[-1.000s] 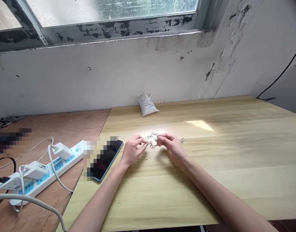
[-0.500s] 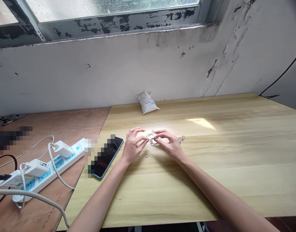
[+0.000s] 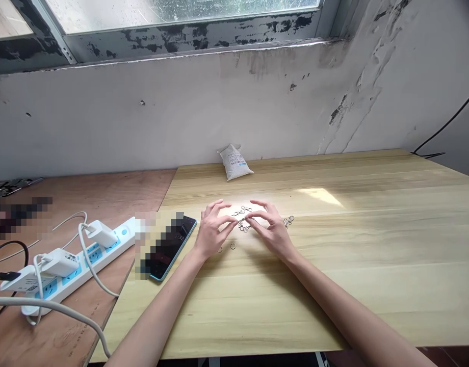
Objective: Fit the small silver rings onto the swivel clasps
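Note:
Over the table (image 3: 372,285), my left hand (image 3: 213,229) pinches a small silver metal piece between thumb and index finger, the other fingers raised. My right hand (image 3: 270,224) meets it from the other side, its thumb and index finger closed at the same piece; the exact kind is too small to tell. Just behind and beneath the fingertips lie silver ring-and-chain pieces (image 3: 242,210), partly hidden. More linked metal rings (image 3: 289,220) lie right of my right hand. One loose metal ring (image 3: 233,246) sits near my left wrist, with a second ring (image 3: 219,250) partly covered by it.
A phone (image 3: 173,250) lies left of my left forearm. Beyond it, a white power strip (image 3: 115,239) with chargers and cables rests on a reddish board (image 3: 142,188). A small white packet (image 3: 235,163) stands at the back by the wall.
My right index and middle fingers have spread apart, with the middle finger lifting. Both hands stay pinched close together in nearly the same spot. The view has shifted slightly.

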A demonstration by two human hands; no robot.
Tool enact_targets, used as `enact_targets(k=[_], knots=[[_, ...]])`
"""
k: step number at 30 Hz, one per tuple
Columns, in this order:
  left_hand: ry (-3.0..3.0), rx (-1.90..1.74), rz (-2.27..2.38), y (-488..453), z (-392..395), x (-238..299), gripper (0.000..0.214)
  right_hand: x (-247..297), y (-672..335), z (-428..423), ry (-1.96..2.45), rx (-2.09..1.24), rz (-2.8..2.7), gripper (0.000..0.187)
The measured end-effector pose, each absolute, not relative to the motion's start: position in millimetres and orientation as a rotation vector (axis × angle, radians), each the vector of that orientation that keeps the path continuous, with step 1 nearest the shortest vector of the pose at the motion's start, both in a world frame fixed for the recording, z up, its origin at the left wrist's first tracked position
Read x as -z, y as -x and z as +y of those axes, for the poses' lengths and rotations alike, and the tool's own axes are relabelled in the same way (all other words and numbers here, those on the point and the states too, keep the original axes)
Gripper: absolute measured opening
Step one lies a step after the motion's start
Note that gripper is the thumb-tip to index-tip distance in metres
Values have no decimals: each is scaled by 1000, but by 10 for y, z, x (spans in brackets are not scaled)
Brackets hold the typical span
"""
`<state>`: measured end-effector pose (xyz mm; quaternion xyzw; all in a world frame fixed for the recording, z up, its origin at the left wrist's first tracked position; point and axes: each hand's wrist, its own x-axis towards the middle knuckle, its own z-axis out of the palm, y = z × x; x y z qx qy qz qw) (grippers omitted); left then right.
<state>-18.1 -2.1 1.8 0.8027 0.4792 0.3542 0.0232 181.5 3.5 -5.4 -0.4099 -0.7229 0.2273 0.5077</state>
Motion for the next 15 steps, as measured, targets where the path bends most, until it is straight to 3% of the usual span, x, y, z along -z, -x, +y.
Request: enact_targets(k=[15], knots=[[-2443,-1142,1485,141,-42,-37,12,110,-1765,5,978,-403,-1706,9]])
